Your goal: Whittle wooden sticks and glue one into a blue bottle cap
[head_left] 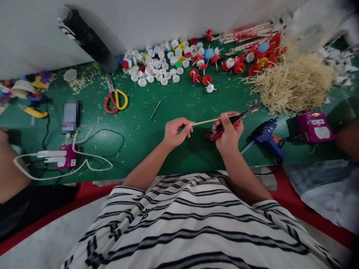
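Observation:
A thin wooden stick (pixel 206 121) spans the gap between my two hands above the green table. My left hand (pixel 177 132) pinches its left end between thumb and fingers. At the other end, the stick runs into my right hand (pixel 229 132), where the thumb presses beside it. The same right hand is wrapped round a red-and-black hand tool (pixel 223 131) with a narrow dark tip pointing up and right; its exact kind is unclear. A small metal rod (pixel 155 110) lies on the table ahead of my left hand.
Scissors (pixel 115 99), many bottle caps (pixel 159 63) and a black bottle (pixel 89 41) stand or lie ahead. To the right are wood shavings (pixel 297 82), a blue glue gun (pixel 267 136) and a purple power socket (pixel 315 127). White cables (pixel 97 169) lie left. Other people sit on both sides.

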Demonstrator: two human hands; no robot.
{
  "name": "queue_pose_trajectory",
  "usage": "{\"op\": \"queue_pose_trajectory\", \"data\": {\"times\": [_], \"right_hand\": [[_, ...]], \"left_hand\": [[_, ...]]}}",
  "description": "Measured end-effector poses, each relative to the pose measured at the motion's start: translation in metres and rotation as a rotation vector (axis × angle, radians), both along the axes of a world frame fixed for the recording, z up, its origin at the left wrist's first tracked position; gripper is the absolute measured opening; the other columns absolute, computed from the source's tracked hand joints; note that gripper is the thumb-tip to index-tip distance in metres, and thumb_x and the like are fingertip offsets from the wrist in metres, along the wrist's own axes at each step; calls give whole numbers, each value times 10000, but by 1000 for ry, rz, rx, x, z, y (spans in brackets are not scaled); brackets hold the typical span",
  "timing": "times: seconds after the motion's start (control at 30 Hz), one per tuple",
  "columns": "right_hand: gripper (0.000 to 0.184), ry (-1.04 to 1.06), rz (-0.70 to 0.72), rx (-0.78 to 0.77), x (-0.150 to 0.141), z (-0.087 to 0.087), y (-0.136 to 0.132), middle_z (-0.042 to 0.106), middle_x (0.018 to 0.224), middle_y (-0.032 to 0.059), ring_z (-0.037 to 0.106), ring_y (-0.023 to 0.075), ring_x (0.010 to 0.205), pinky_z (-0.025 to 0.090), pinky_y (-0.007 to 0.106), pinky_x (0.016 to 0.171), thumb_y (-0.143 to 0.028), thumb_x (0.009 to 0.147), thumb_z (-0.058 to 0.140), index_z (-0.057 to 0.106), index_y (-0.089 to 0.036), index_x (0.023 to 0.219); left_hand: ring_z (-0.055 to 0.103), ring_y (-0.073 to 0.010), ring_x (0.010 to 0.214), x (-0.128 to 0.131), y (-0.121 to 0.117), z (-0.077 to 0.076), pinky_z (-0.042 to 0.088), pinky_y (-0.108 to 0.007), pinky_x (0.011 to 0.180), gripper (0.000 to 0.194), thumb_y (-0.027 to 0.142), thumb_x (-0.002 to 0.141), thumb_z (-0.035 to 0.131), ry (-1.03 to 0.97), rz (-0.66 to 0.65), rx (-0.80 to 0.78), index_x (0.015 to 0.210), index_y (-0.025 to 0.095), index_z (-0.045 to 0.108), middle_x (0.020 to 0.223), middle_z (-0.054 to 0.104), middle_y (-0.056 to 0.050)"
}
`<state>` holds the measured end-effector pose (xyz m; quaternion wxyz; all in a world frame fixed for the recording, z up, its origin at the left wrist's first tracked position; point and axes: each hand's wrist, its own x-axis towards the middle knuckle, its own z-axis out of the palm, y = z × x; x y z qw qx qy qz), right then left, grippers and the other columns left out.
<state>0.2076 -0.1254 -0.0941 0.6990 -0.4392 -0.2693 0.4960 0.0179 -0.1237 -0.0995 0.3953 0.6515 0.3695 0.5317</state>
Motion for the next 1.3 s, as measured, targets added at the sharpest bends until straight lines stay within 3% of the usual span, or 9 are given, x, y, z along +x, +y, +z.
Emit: {"op": "queue_pose_trajectory", "data": {"times": [0.3, 0.67, 0.93, 1.2, 1.3], "right_hand": [[530, -12, 46, -33, 1, -2, 1, 578, 575, -111, 536, 79, 450, 410, 207, 401, -579, 720, 958, 547, -266, 836], [531, 8, 131, -38, 1, -1, 0, 625, 635, -89, 605, 92, 514, 427, 204, 412, -575, 719, 968, 560, -262, 852], [532, 13, 100, -21, 3, -2, 1, 602, 645, -93, 601, 88, 511, 432, 204, 406, -570, 733, 955, 535, -268, 861], [527, 21, 78, -32, 3, 0, 1, 595, 627, -95, 581, 85, 502, 424, 205, 406, -560, 704, 966, 554, -264, 845], [527, 16, 83, -37, 4, -1, 0, 586, 618, -100, 575, 86, 499, 421, 205, 407, -569, 705, 963, 554, -268, 847]], "left_hand": [[614, -55, 471, 1, -2, 4, 501, -183, 509, 336, 351, 1025, 696, 81, 55, 99, 735, 182, 690, 595, 690, 17], [582, -39, 418, 4, 1, -4, 468, -158, 418, 439, 578, 943, 801, -199, 65, -171, 756, 192, 709, 618, 695, 21], [645, -63, 481, 2, 1, -2, 548, -187, 467, 397, 599, 911, 826, -155, 37, -170, 830, 210, 817, 672, 743, -5], [676, -62, 508, 1, 2, 0, 561, -172, 488, 258, 402, 965, 806, -134, -4, -51, 805, 199, 817, 700, 765, -15], [678, -66, 513, 1, 1, 1, 552, -175, 484, 280, 401, 986, 775, -68, -3, 1, 803, 190, 800, 706, 765, -19]]}}
